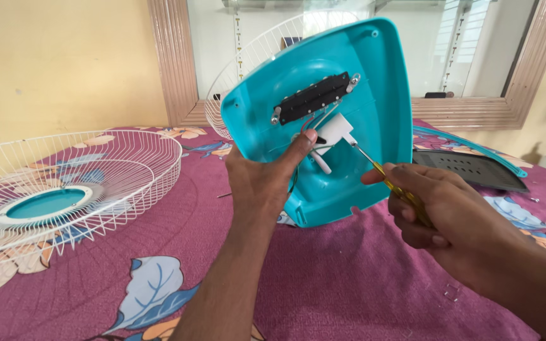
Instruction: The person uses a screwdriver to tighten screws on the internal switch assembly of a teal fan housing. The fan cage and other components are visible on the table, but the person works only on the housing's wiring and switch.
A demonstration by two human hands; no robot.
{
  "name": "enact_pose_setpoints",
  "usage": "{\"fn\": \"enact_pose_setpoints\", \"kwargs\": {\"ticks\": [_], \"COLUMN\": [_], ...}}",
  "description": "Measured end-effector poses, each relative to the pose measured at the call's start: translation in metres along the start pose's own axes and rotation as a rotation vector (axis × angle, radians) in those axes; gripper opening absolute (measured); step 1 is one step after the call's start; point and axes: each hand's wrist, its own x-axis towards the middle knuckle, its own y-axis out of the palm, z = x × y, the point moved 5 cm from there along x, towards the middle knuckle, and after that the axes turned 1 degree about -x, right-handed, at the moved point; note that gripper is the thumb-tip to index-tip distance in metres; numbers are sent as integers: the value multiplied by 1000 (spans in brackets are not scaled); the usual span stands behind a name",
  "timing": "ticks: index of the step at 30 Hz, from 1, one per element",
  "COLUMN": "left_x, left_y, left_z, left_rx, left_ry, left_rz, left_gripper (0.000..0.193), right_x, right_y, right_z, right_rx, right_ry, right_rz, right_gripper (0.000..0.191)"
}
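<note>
- Our left hand (261,183) props the turquoise fan base (342,132) upright at the frame's centre, its grip clasped on the lower edge, thumb by the white part (336,131).
- Our right hand (440,215) is clenched on a yellow screwdriver (383,177), tip at that part.
- A slip could jab the thumb or nick the wires (314,120).
- A freed screw could vanish into the floral bedcover (349,284).

A fan base (374,126) stands upright between a wire grille (64,183) left and a flat panel (469,169) right.
</note>
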Motion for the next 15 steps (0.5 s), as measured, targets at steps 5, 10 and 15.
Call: {"fn": "enact_pose_setpoints", "kwargs": {"ticks": [5,10,15], "left_x": [3,3,2], "left_y": [-13,-19,-23], "left_z": [2,2,-1], "left_rx": [-14,-47,4], "left_ry": [-45,-49,-13], "left_rz": [-19,-7,-26], "left_gripper": [61,64,67], "right_x": [2,1,-14], "right_y": [7,12,13], "right_z": [-4,-2,11], "right_rx": [9,-31,-263], "right_ry": [-31,-106,-354], "right_rz": [-9,-11,-134], "right_gripper": [41,35,30]}}
